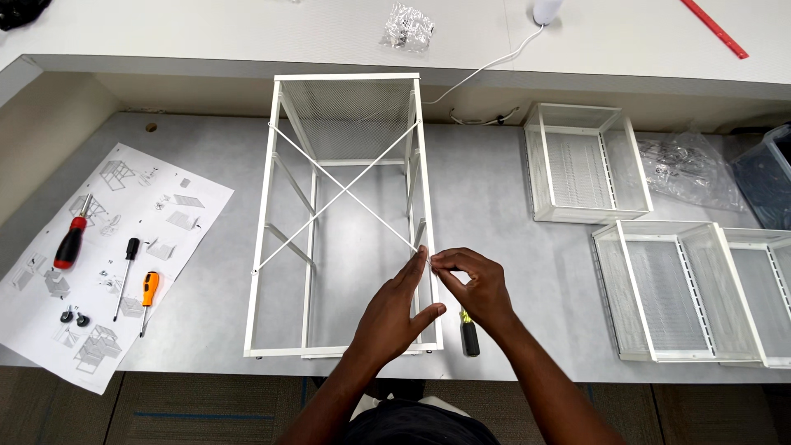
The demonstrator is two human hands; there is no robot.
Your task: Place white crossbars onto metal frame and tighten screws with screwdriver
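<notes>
Both hands pinch the brace point(342, 191) end at the frame point(264, 222) near the worktop's front edge: left hand point(394, 317) steadying, right hand point(478, 288) gripping; the frame looks light and stiff, best held by its posts; the brace looks thin and bendable.

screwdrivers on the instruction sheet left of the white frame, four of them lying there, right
Not four. The head view shows three on the sheet: a red-handled one, a black-handled one and an orange-handled one. They do lie left of the white frame.
</notes>
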